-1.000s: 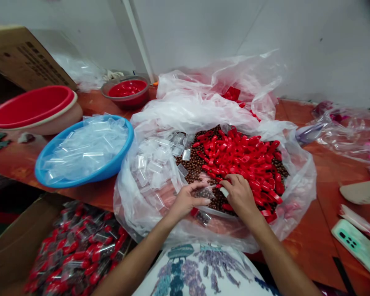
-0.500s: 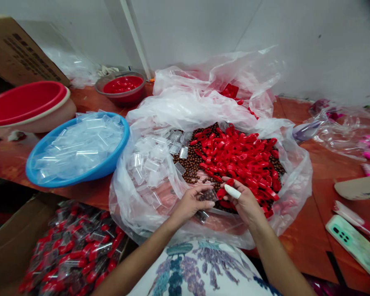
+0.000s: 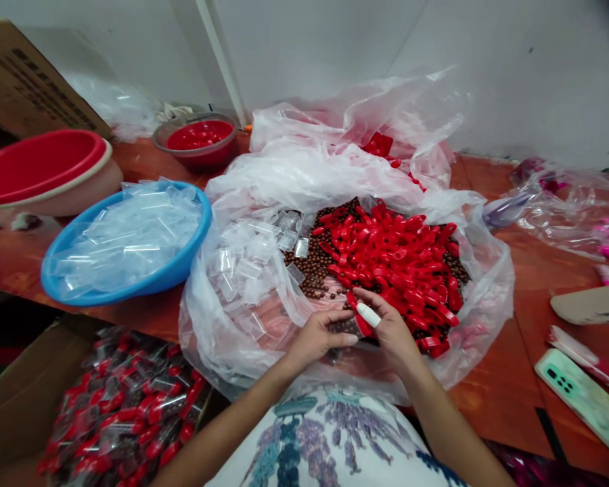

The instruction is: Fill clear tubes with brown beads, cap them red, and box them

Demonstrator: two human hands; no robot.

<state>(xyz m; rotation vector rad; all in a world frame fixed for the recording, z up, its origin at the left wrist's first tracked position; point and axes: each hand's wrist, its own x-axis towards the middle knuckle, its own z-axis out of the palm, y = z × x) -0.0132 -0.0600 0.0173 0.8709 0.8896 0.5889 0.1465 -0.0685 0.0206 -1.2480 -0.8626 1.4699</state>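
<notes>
A small clear case [image 3: 343, 327] is gripped between the thumb and fingers of the left hand [image 3: 319, 338], and a red cap [image 3: 366, 329] is pinched in the right hand [image 3: 394, 333], on which one digit is covered by a white sleeve [image 3: 368, 315]. The hands are held close together above the near edge of the opened plastic bag [image 3: 203, 341]. The cap is brought up to the right end of the case; whether it is fully seated cannot be told. Brown colour is seen through the case.

Within the bag, loose clear cases [image 3: 248, 267] are heaped toward its left edge, brown beads [image 3: 314, 272] are spread across the middle, and a pile of red caps [image 3: 398, 250] is laid over the beads toward the right edge. The bag is carried by the red-brown table [image 3: 522, 270]. Just beyond its left edge, more clear pieces [image 3: 142, 233] are held in a blue basin [image 3: 147, 287]. Below the table's near left edge, capped cases [image 3: 126, 419] are contained in a carton [image 3: 15, 406]. A phone [image 3: 586, 406] is placed toward the table's near right corner.
</notes>
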